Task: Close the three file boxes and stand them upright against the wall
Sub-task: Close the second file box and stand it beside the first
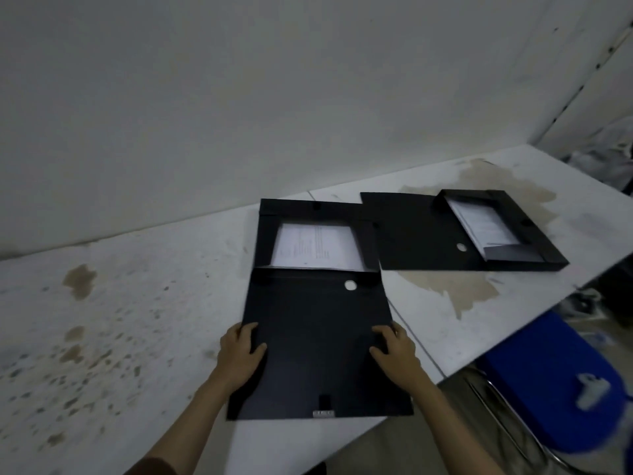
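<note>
1. Near file box (318,303): black, matte, flat and rectangular, lying open near the front edge of the table (120,303); lid flap (318,344) spread toward the front edge, tray part toward the wall (239,97).
2. White printed sheets (317,248) inside the tray; print too small and blurred to read.
3. Round pale fastener dot (350,285) on the flap; small silver label (323,413) at the flap's near edge, writing illegible.
4. Left hand (239,353) gripping the flap's left edge, thumb on top, fingers curled around it.
5. Right hand (394,351) gripping the flap's right edge likewise.
6. Second file box (459,231): same black kind, open flat toward the table's right end, papers inside unreadable.
7. Table: white, worn, speckled, with brown stains.
8. Blue plastic chair (555,382) off the right front corner.
</note>
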`<action>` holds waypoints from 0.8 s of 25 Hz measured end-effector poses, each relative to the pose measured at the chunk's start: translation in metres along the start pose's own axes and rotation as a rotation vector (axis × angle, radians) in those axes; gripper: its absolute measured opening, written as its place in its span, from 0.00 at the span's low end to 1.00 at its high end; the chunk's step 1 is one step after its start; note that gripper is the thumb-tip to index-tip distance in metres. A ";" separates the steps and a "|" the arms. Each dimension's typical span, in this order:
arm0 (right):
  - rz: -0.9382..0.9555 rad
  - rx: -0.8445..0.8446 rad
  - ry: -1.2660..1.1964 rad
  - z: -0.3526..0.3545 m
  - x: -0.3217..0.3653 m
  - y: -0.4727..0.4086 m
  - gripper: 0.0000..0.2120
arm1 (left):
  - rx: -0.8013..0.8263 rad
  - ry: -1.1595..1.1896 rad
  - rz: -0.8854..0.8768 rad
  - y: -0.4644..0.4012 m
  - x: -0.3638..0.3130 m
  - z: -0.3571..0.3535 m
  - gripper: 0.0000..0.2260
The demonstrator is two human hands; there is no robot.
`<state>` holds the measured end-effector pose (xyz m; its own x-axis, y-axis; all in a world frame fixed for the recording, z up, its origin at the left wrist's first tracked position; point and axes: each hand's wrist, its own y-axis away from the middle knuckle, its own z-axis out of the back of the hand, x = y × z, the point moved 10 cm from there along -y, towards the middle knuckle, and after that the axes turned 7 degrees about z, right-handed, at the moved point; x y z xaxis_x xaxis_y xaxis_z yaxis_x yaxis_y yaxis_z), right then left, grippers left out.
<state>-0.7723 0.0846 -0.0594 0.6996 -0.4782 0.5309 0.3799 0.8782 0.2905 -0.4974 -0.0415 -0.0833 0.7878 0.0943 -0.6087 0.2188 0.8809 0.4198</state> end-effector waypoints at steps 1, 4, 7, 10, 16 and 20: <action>-0.019 0.008 -0.028 0.000 -0.006 -0.007 0.20 | -0.049 0.027 0.028 -0.005 -0.004 -0.001 0.23; -0.063 0.046 -0.050 -0.003 -0.013 -0.022 0.21 | -0.115 0.246 0.143 -0.020 -0.005 0.006 0.24; -0.073 0.024 -0.149 0.002 -0.015 -0.030 0.21 | -0.045 0.542 0.209 -0.026 0.002 0.015 0.24; -0.040 0.055 -0.318 0.005 -0.005 -0.039 0.20 | 0.051 0.533 0.315 -0.024 0.027 0.033 0.15; 0.042 0.124 -0.420 0.000 0.040 -0.051 0.15 | -0.001 1.073 0.429 0.013 0.083 0.101 0.12; 0.155 0.189 -0.345 -0.010 0.080 -0.045 0.15 | -0.217 1.350 0.303 0.031 0.064 0.142 0.12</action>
<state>-0.7274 0.0071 -0.0383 0.4839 -0.3409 0.8060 0.1456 0.9395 0.3100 -0.3583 -0.0737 -0.0137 -0.3945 0.5503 -0.7359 -0.0478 0.7875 0.6145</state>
